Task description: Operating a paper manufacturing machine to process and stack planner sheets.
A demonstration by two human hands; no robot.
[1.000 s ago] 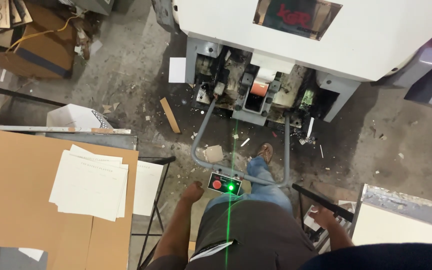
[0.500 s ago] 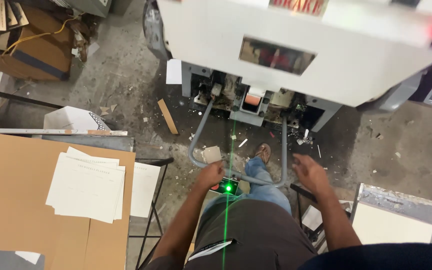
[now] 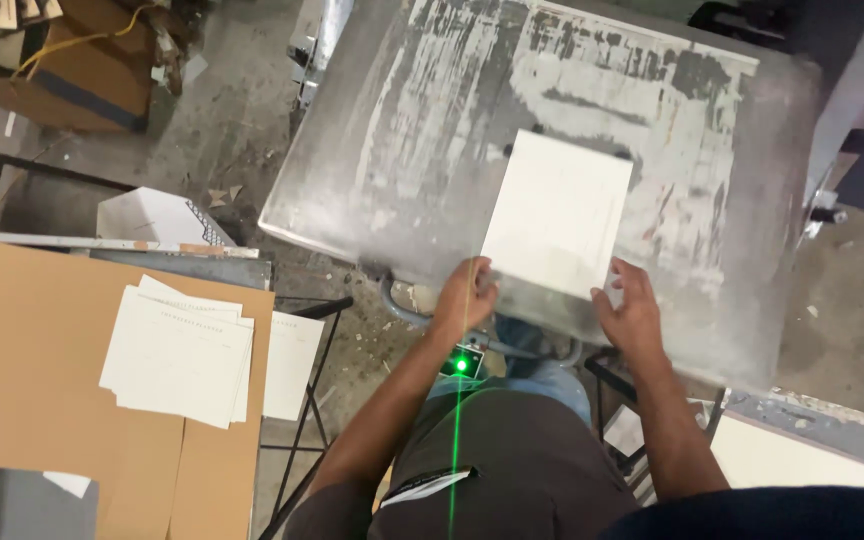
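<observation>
A white rectangular sheet stack (image 3: 559, 212) lies on a worn grey metal machine table (image 3: 402, 150). My left hand (image 3: 464, 296) rests at the stack's near left corner, fingers on its edge. At the near right corner, my right hand (image 3: 632, 310) touches the stack with fingers spread. Neither hand is closed around the stack. Below the table edge a green light glows on a foot pedal box (image 3: 462, 364), and a green laser line runs down over my lap.
To the left, a brown cardboard-covered surface (image 3: 12, 380) bears a pile of white printed sheets (image 3: 180, 352). A white box (image 3: 152, 218) and cardboard boxes (image 3: 72, 60) stand on the dirty floor beyond. Another white sheet stack (image 3: 787, 455) lies at lower right.
The view has shifted so the metal table top now fills the frame. Both hands rose from beside the pedal to the near edge of the white stack.
</observation>
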